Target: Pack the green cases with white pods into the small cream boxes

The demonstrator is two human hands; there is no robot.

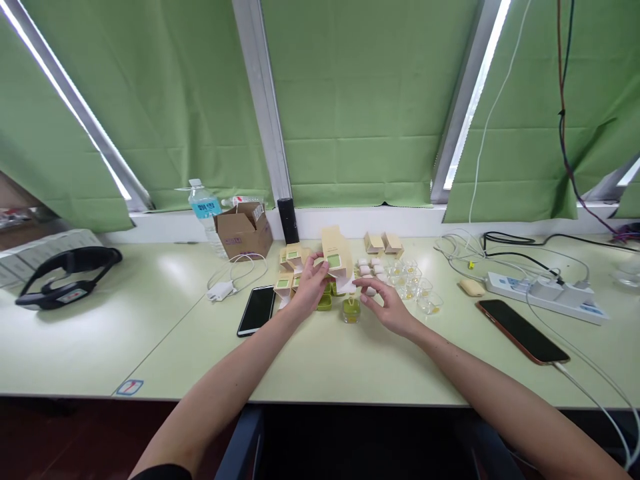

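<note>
My left hand (311,287) is closed on a small beige carton (336,250) with a green label, held tilted above the table. White flaps stick out at its lower end. Beside those flaps is my right hand (387,307), its thumb and index finger apart; I cannot tell whether a fingertip touches the flap. Just below stands a small clear jar (351,311) with green contents. Several green pieces (325,302) lie partly hidden behind my left hand. More beige cartons (283,285) stand left of it. White caps (377,269) and clear cups (425,288) are grouped behind and right of my right hand.
Two cartons (393,244) stand at the back. On the left are a phone (257,310), a charger (221,291), a cardboard box (244,231), a water bottle (204,207) and a black headset (67,280). To the right, another phone (520,330) lies before a power strip (545,297) with cables.
</note>
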